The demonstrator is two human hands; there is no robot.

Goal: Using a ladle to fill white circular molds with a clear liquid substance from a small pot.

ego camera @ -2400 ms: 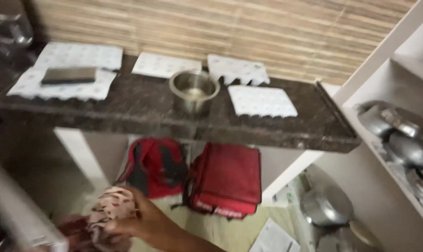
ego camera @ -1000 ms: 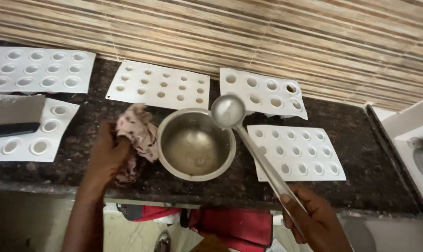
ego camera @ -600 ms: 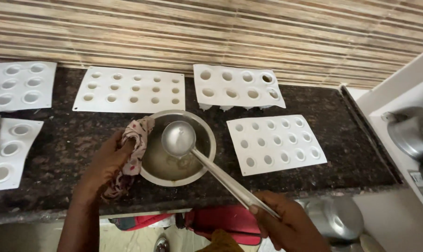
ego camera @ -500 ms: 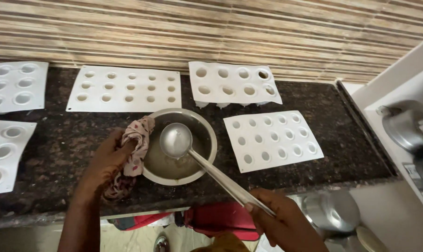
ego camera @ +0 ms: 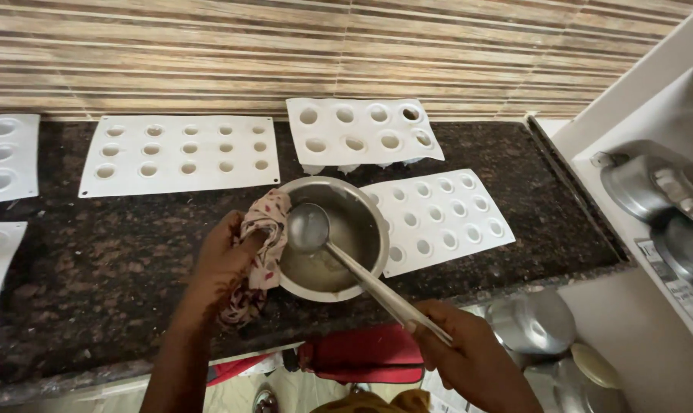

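Note:
A round steel pot (ego camera: 361, 218) with a little pale liquid stands on the dark granite counter (ego camera: 94, 268). My left hand (ego camera: 220, 264) grips the pot's left rim through a patterned cloth (ego camera: 264, 243). My right hand (ego camera: 469, 356), below the counter edge, holds the long handle of a steel ladle (ego camera: 308, 228), whose bowl sits inside the pot. White silicone moulds with round cavities lie around the pot: one right (ego camera: 453, 218), one behind (ego camera: 361, 138), one back left (ego camera: 178, 153).
More white moulds (ego camera: 2, 157) lie at the far left. A striped tile wall (ego camera: 323, 46) backs the counter. Steel vessels sit on white shelves (ego camera: 652, 183) at right and on the floor (ego camera: 538, 321). A red bag (ego camera: 361, 356) lies under the counter.
I came up from below the counter with the cloth. My left hand took the pot's rim through it, and the ladle went from above the pot down into it.

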